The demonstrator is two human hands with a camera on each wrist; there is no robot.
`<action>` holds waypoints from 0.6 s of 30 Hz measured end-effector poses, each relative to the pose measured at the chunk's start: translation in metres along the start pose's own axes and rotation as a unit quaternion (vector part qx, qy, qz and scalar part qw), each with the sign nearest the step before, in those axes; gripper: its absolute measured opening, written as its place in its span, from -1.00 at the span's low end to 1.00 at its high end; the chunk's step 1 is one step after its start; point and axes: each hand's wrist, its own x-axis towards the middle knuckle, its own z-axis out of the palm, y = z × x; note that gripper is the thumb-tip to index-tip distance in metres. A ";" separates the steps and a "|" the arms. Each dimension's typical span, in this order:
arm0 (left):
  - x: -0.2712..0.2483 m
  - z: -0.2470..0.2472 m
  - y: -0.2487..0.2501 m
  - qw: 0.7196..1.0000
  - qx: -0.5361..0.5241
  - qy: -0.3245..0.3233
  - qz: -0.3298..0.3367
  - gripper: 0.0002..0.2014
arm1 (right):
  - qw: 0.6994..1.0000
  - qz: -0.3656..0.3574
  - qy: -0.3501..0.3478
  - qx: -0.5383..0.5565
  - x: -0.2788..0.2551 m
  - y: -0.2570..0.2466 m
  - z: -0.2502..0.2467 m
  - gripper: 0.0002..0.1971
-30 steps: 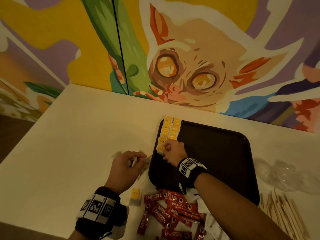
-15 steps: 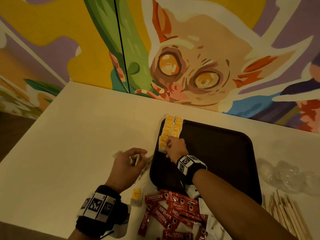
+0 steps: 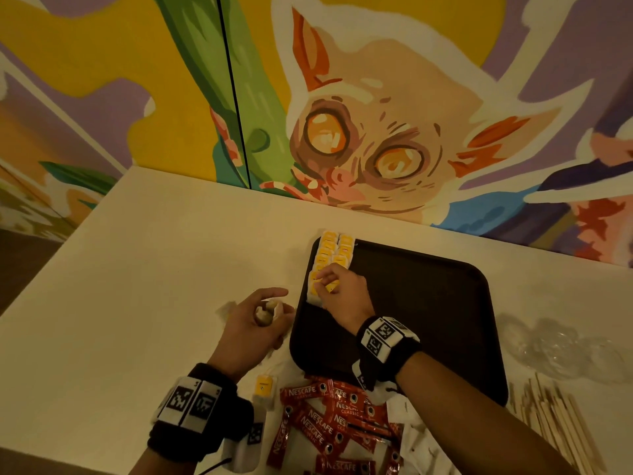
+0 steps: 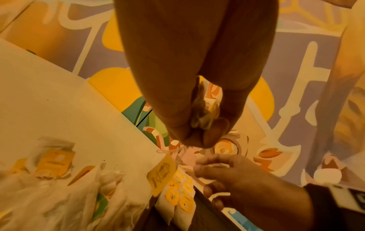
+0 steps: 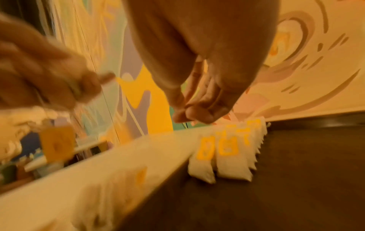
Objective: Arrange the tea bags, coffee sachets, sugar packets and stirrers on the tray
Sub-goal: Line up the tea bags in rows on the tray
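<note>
Two rows of tea bags (image 3: pixel 331 258) line the left edge of a dark tray (image 3: pixel 428 303), where the right hand (image 3: pixel 344 296) pinches the nearest tag; beside the tray, the left hand (image 3: pixel 253 323) fingers curl round another tea bag (image 4: pixel 205 109) above the surface (image 3: pixel 137 286)

Left hand (image 3: pixel 255 323) held palm-inward above the worktop (image 3: pixel 137 286), fingers curled round a crumpled tea bag (image 3: pixel 265 311) with the thumb extended over it; its tag (image 4: pixel 161 171) dangles on a string below the fingertips. Right hand (image 3: pixel 342 296) reaches forward and to the left, knuckles up, thumb and forefinger closed together in a pinch at the near end of the tea bag rows (image 3: pixel 330 258); what they pinch cannot be made out. Both wrists carry black bands with square printed markers; both forearms are bare
</note>
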 end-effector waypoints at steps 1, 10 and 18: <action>-0.001 0.001 0.001 1.000 -0.006 -0.007 -0.002 -0.69 | 0.999 -0.010 -0.011 0.037 -0.007 -0.008 -0.004 -0.90; -0.009 0.008 0.014 0.994 0.060 -0.071 0.053 -0.52 | 0.975 -0.111 -0.160 0.110 -0.062 -0.049 -0.035 -0.77; -0.023 0.016 0.019 0.991 0.031 -0.117 0.064 -0.67 | 0.980 -0.077 -0.102 0.150 -0.082 -0.033 -0.042 -0.89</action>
